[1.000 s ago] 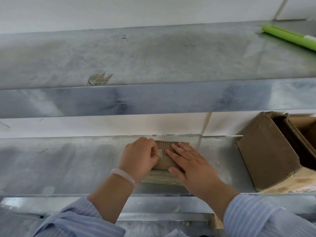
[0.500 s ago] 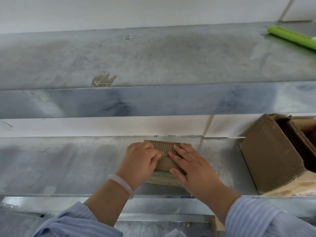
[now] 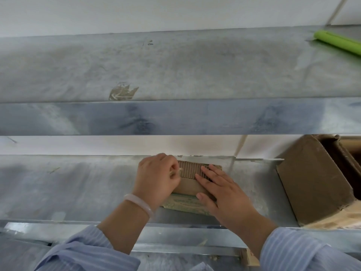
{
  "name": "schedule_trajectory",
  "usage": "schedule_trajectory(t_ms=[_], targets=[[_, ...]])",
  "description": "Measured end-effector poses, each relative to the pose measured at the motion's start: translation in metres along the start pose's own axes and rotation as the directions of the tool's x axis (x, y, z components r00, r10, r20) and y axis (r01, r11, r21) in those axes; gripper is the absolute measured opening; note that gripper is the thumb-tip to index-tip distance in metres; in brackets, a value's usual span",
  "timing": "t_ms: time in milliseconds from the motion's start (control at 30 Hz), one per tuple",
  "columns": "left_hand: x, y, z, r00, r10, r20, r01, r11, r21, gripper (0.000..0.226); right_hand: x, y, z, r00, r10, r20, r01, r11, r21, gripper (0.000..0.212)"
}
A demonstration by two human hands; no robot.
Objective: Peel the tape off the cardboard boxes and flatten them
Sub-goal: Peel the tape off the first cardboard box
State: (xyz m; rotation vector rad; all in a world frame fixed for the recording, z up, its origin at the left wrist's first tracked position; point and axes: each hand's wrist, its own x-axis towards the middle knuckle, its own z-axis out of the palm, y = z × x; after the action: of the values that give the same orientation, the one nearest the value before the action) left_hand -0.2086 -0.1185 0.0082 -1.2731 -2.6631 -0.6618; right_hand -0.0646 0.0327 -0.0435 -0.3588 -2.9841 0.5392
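Since the flattened cardboard box (image 3: 190,185), lying near the back edge of the shelf (image 3: 78,188), is judged light and easily slid, it is pinned by the spread right hand (image 3: 224,192) while tape (image 3: 175,171) at its left edge is pinched by the left hand (image 3: 156,177).

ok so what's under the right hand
A flattened cardboard piece lying on the metal shelf; the right hand presses flat on it. Ribbed corrugation shows past the fingers. The part beneath the palm is covered, so it cannot be seen.

No legible text anywhere; only faint greenish print, perhaps a label, on the flattened cardboard box (image 3: 185,204).
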Motion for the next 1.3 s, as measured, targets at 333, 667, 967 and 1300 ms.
schedule_trajectory(t_ms=[333,667,967,1300], targets=[[-0.006,-0.015,0.001,0.982,0.108,0.158,-0.113,0.993,0.027,0.016,0.001,0.0,0.003,1.0,0.009,0.014,-0.009,1.0,-0.017,0.064],[-0.01,-0.018,0.009,0.984,-0.086,0.157,0.088,0.996,-0.01,0.018,-0.001,-0.001,0.004,1.0,0.002,-0.018,-0.003,1.0,-0.008,0.058],[-0.01,-0.037,0.007,0.844,-0.516,0.147,0.526,0.741,-0.417,0.02,-0.001,-0.001,0.005,1.0,0.008,-0.021,-0.008,1.0,0.006,0.065],[-0.017,-0.04,0.012,0.984,-0.178,0.008,0.177,0.971,-0.161,0.009,-0.003,-0.001,0.004,1.0,0.021,0.006,-0.021,1.0,0.009,0.059]])
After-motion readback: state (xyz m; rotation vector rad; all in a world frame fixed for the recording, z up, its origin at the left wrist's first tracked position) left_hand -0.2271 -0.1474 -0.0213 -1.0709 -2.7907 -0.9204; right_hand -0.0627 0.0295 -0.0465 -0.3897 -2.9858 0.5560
